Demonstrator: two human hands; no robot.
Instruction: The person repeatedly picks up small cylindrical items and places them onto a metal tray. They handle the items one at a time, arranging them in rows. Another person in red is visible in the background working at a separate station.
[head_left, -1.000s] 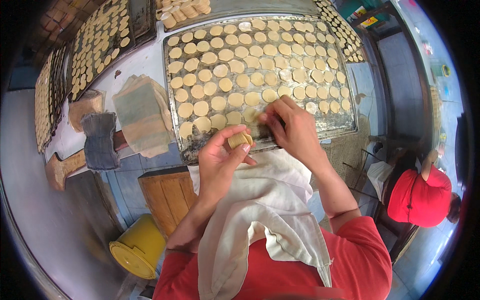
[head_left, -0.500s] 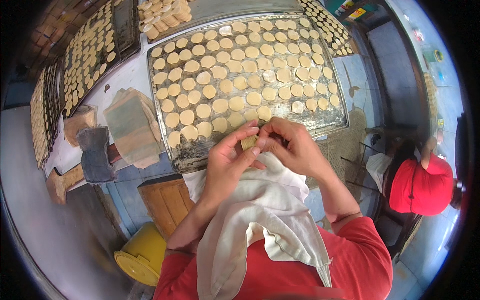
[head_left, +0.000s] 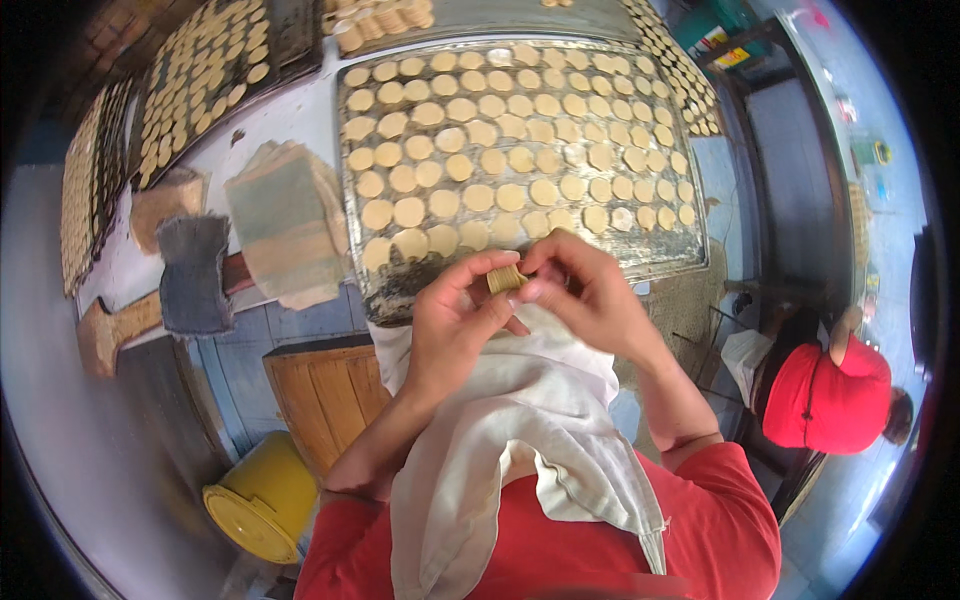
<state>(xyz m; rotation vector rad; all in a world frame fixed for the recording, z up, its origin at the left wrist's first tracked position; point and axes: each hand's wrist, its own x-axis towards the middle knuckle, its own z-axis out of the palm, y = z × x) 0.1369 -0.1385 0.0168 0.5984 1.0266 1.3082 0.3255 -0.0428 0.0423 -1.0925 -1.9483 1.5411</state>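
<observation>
Close in front of my apron, my left hand (head_left: 447, 315) grips a short stack of thin, round, pale dough discs (head_left: 503, 279) between thumb and fingers. My right hand (head_left: 592, 290) is closed at the stack's right end, its thumb and fingertips pinching the end disc. Just beyond both hands lies a large dark baking tray (head_left: 392, 288), carrying rows of flat dough discs (head_left: 443, 204). Part of the tray's near edge is hidden behind my hands.
Left of the tray lie folded cloths (head_left: 285, 225), a dark cloth pad (head_left: 195, 275) and a wooden handle (head_left: 105, 335). More filled trays (head_left: 205, 85) and stacked discs (head_left: 385, 18) stand beyond. A yellow bucket (head_left: 262, 490) is lower left; a person in red (head_left: 830, 395) is at right.
The tray and table have shifted rightward and slightly up in the view. My hands stay near the same place, and the disc stack shows more fully between them.
</observation>
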